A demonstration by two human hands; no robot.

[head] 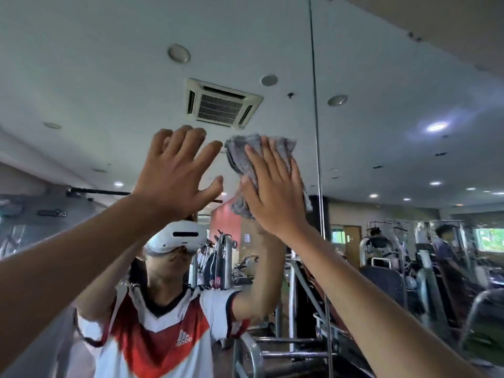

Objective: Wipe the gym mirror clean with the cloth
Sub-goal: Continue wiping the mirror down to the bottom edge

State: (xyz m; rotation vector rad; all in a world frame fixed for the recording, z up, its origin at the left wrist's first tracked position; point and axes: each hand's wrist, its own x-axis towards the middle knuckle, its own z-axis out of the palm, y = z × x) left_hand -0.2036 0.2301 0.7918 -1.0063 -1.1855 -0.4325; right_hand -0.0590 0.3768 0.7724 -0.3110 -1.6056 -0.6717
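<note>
Head-camera view, looking up at a large wall-mounted gym mirror point(109, 77), with both bare arms raised in front of it. I see the right hand point(275, 192) laid flat on a crumpled grey fabric cloth point(261, 148). Its fingers are straight and close together, and the palm presses the fabric to the glass rather than clutching it. The cloth lies bunched under that palm and fingers. Its long axis runs roughly upright, leaning a little to the right at the lower end. One fold sticks out above the fingertips and another below the heel of the hand.

The left hand point(177, 170) is open just beside the cloth, fingers spread wide, holding nothing. I cannot tell whether it touches the glass. Its forefinger tip is almost against the cloth's upper left corner.

What matters for the next stroke, as I judge it, is that the cloth is already under the right hand, so that hand does the wiping. The left hand stands in the way to the left. Just right of the cloth runs the thin dark vertical seam point(315, 105) between mirror panels, so free glass lies mostly above and below. The glass reflects grey gym machines point(381, 257) low on the right.
</note>
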